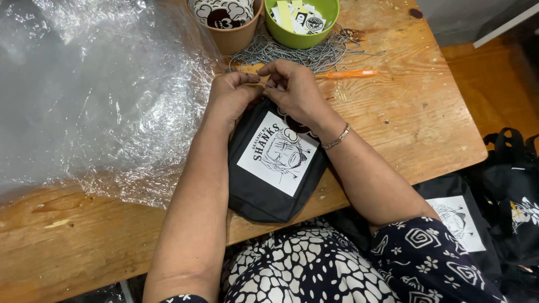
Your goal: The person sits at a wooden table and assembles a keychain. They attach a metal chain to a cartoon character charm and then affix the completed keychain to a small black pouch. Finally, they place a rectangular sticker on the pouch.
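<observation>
A small black pouch with a white printed drawing panel lies on the wooden table, its lower end hanging over the near edge. My left hand and my right hand meet at the pouch's top end. Both pinch a thin metal ball chain stretched between their fingertips. A round black-and-white tag peeks out under my right wrist, which wears a thin bracelet.
A heap of ball chains lies behind my hands, with an orange tool beside it. A green bowl of tags and a brown paper cup stand at the back. Clear plastic sheeting covers the left. More black pouches sit at the right.
</observation>
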